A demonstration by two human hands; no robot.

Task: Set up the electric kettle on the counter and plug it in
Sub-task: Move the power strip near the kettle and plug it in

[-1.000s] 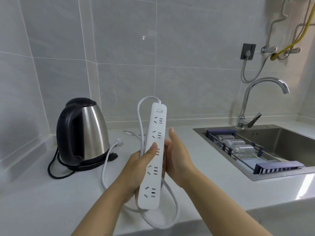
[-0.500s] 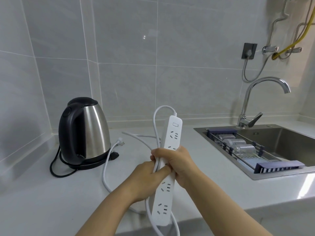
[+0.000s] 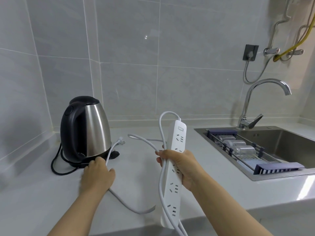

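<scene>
My left hand (image 3: pixel 98 174) has let go of the strip (image 3: pixel 173 169) and now curls round its white cord (image 3: pixel 119 196) by the kettle (image 3: pixel 87 130), middle left on the bench (image 3: pixel 34 201). My right hand (image 3: pixel 180 165) alone grips the strip. Plugging in comes next, I think.

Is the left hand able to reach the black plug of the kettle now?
Probably yes. The left hand is free, low beside the kettle, and the black plug lies just beyond it on the counter. Only the white cord runs between them.
</scene>
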